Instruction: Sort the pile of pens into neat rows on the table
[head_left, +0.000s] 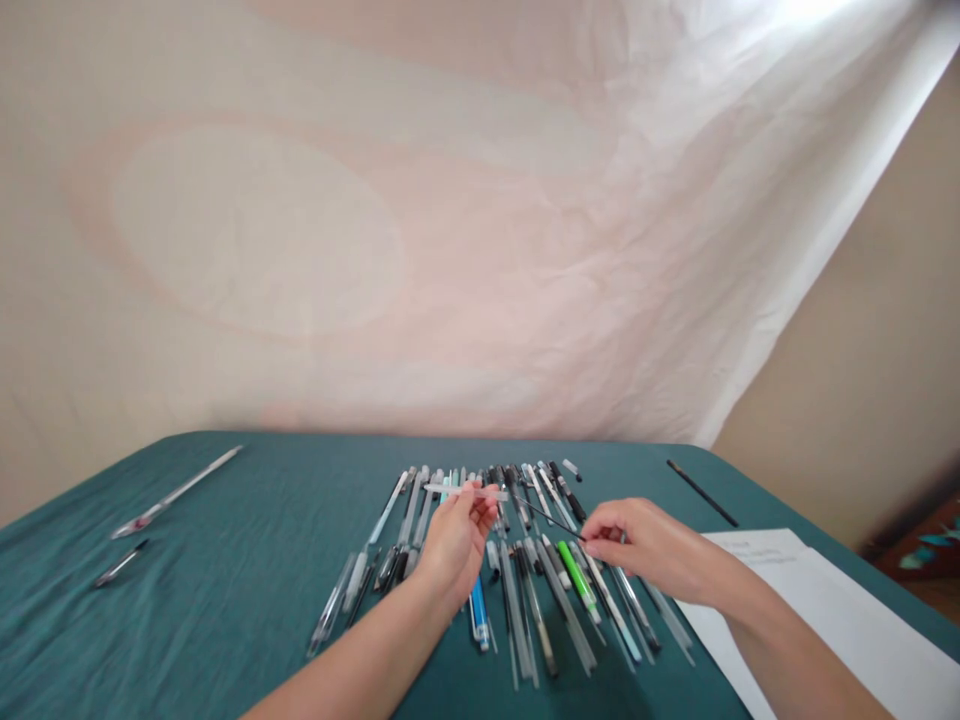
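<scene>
My left hand point(463, 535) is closed around a translucent whitish pen barrel point(448, 490), held level above the rows of pens. Between the thumb and fingers of my right hand point(622, 535) is a thin dark pen refill point(551, 517). The refill slants up and left, its far tip close to the right end of the barrel; whether they touch I cannot tell. Below both hands lie many pens and pen parts in two rows, among them a green pen point(576, 577) and a blue pen point(478, 612).
White paper sheets point(810, 610) lie at the right, with a dark thin stick point(701, 492) behind them. On the left of the green tablecloth point(247, 580) are a long clear tube-like item point(180, 492) and a short dark-tipped piece point(122, 563). A pale cloth point(450, 220) hangs behind.
</scene>
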